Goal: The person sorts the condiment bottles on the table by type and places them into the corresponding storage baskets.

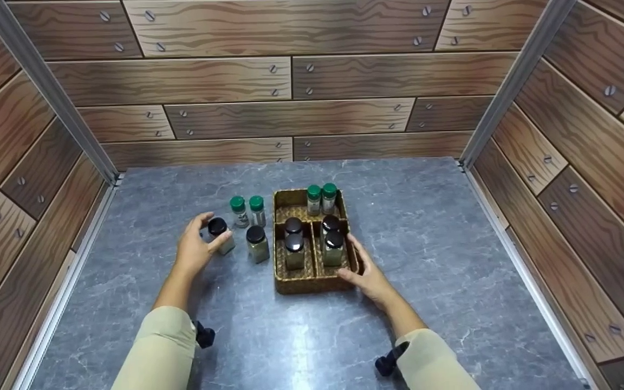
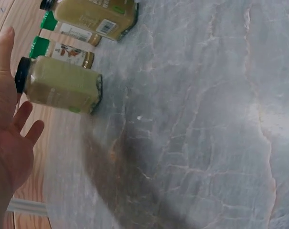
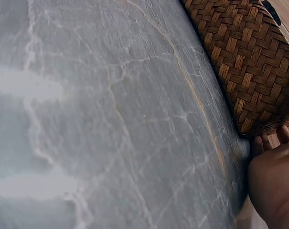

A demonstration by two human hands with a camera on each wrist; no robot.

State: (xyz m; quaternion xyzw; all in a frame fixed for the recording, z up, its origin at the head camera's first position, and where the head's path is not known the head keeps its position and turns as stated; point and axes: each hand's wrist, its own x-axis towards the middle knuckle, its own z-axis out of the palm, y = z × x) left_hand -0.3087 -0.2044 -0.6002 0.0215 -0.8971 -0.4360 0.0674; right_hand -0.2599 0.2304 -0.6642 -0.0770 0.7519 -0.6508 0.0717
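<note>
My left hand (image 1: pixel 195 246) is spread around a black-lidded spice jar (image 1: pixel 221 236) standing on the table, its thumb at the jar's near side. In the left wrist view a gap shows between the fingers and this greenish jar (image 2: pixel 63 86). My right hand (image 1: pixel 369 279) holds the woven basket (image 1: pixel 312 286) at its right front corner, thumb over the rim, fingers along the outer wall. In the right wrist view fingertips (image 3: pixel 283 134) lie against the basket's weave (image 3: pixel 249 62). Its front compartments hold black-lidded jars (image 1: pixel 294 252); two green-capped bottles (image 1: pixel 329 197) stand in the back one.
Another black-lidded jar (image 1: pixel 258 245) stands between my left hand and the basket. Two green-capped bottles (image 1: pixel 239 211) are just behind it. The grey marbled table (image 1: pixel 431 227) is bounded by wood-patterned panels (image 1: pixel 290 81) at the back and sides.
</note>
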